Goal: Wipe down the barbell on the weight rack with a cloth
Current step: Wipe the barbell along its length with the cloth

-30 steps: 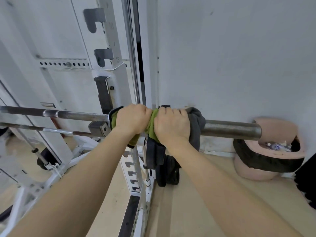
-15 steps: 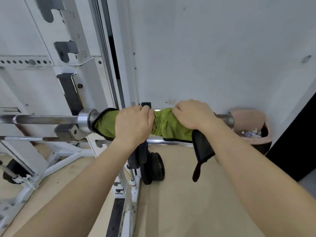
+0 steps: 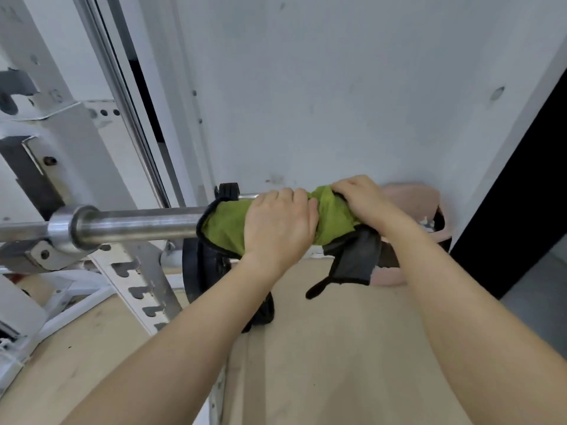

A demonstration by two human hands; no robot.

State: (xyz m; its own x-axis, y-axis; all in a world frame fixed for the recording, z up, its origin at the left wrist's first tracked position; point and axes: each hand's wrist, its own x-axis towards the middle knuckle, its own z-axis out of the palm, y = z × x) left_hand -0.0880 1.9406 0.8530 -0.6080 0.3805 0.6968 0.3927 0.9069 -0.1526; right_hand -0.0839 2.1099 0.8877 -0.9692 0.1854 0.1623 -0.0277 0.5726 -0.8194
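Hands: left (image 3: pixel 277 223), right (image 3: pixel 363 200) | gripping cloth (image 3: pixel 227 225) | around barbell (image 3: pixel 135 223)

A pale wall (image 3: pixel 337 87) fills the background, with a pink bin (image 3: pixel 414 200) standing against it on the tan floor (image 3: pixel 337 348); the bin has a dark liner and some litter inside. Black weight plates (image 3: pixel 191 271) stand on edge on the floor beside the wall, and a dark doorway (image 3: pixel 521 194) opens on the right
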